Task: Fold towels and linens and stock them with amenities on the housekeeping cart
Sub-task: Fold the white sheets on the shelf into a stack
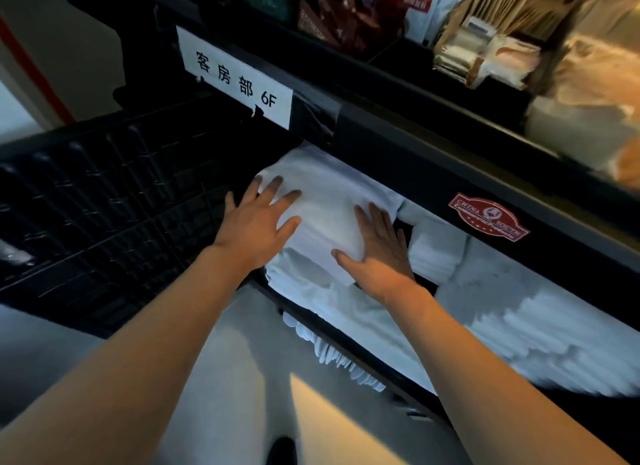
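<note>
Pressing a folded white towel [322, 218] into the middle shelf [349, 329] of a black housekeeping cart [398, 145], a person works with both bare hands at the centre of the frame. The left hand [258, 223] lies flat on the towel's left edge, fingers spread and straight; the right hand [375, 253] lies flat on its near right corner, fingers straight and pointing into the shelf. Neither grip is closed on anything: both are open palms on cloth. The towel sits on top of a stack of white linens [311, 281], at the left end of the shelf opening. Just right of it are more folded white towels [436, 249], and a blurred row of linens [519, 329] runs toward the lower right. Above, in the upper left, a white label [235, 78] reads 客房部 6F; a red badge [488, 216] sits on the cart's front rail at right. The top tray, across the upper right, holds packets and sachets [485, 48], too blurred to identify. A dark ribbed panel [104, 204] fills the left of the frame. The step seems to be seating the towel squarely. To do it well, push evenly with both palms so the fold does not skew, keep its edges in line with the stack beneath, and avoid dragging the lower layers out of place or crowding the neighbouring pile.
</note>
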Available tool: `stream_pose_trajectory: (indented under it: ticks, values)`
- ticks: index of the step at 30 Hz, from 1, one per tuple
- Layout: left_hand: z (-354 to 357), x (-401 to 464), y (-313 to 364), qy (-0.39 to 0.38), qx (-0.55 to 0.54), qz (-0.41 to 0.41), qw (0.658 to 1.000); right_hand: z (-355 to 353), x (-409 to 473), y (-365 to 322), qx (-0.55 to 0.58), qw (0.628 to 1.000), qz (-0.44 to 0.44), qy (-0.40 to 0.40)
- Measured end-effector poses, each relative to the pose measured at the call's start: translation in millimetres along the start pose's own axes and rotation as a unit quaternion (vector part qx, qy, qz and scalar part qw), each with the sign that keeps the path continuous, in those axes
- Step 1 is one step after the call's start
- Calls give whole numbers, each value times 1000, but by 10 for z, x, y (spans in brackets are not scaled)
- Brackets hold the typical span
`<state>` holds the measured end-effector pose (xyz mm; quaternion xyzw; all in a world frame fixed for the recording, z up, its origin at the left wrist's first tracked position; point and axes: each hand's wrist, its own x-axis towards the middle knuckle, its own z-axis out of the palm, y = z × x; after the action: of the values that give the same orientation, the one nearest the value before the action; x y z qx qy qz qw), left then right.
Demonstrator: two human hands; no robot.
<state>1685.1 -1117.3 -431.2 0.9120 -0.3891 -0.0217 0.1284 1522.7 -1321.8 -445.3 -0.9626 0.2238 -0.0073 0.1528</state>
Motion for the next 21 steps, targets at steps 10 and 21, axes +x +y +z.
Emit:
stream_pose_trajectory:
  ticks: [10, 21]
  values:
    - [-989, -1731, 927, 59, 7, -117, 991, -899, -1604, -214, 107, 992, -71, 0]
    - [-3366, -3566, 1594, 201, 116, -180, 956, -2566, -2738, -1369, 182, 954, -234, 40]
